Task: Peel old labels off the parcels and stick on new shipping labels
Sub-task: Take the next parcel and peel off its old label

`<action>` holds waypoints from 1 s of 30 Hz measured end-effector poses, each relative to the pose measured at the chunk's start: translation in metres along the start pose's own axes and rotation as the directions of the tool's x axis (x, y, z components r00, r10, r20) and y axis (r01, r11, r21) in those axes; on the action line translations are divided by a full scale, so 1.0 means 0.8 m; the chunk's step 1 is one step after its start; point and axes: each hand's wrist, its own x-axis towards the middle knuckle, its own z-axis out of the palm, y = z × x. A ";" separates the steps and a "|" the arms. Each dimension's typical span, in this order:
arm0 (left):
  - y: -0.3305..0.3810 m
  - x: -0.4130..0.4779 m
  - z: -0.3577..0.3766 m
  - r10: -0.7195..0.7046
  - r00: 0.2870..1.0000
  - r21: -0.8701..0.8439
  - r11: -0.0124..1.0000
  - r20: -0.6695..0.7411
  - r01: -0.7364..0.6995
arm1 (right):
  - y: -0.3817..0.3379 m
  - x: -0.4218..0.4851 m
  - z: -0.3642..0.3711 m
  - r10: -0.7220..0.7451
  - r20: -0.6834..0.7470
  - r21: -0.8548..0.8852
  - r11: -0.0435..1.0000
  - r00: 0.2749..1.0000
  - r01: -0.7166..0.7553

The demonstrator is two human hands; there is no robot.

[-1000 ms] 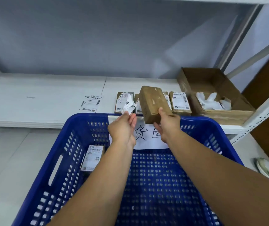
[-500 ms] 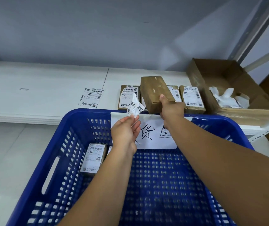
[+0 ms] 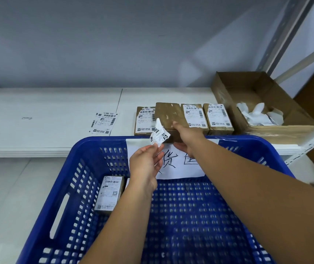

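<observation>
My right hand [image 3: 187, 139] grips a bare brown parcel [image 3: 168, 116] by its near end; the parcel lies on the white shelf [image 3: 47, 119] in a row with three labelled parcels [image 3: 195, 116]. Its top shows torn paper scraps and no label. My left hand [image 3: 146, 164] pinches a crumpled peeled label [image 3: 159, 135] just left of that parcel, above the crate's far rim. New shipping labels [image 3: 104, 122] lie flat on the shelf further left.
A blue slatted crate [image 3: 190, 216] fills the foreground, with a handwritten paper sign on its far wall and a labelled parcel [image 3: 109, 194] inside at the left. An open cardboard box [image 3: 257, 105] holding crumpled white scraps stands at the right, beside a white shelf upright.
My right hand has lowered the bare parcel from a tilted, raised pose down flat into the row on the shelf. My left hand has drawn the peeled label back towards the crate.
</observation>
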 end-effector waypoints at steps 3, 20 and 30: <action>-0.001 0.000 0.003 0.033 0.999 0.009 0.999 -0.005 -0.033 | 0.004 -0.008 -0.002 0.000 -0.002 -0.097 0.995 1.000 0.000; -0.013 -0.025 0.034 0.482 0.875 0.506 0.745 0.043 -0.435 | 0.006 -0.097 -0.088 -0.307 0.320 0.175 0.949 0.896 0.263; -0.025 -0.084 0.117 0.434 0.847 0.410 0.743 0.307 -0.529 | -0.044 -0.065 -0.172 -0.311 -0.127 0.193 0.924 0.942 0.331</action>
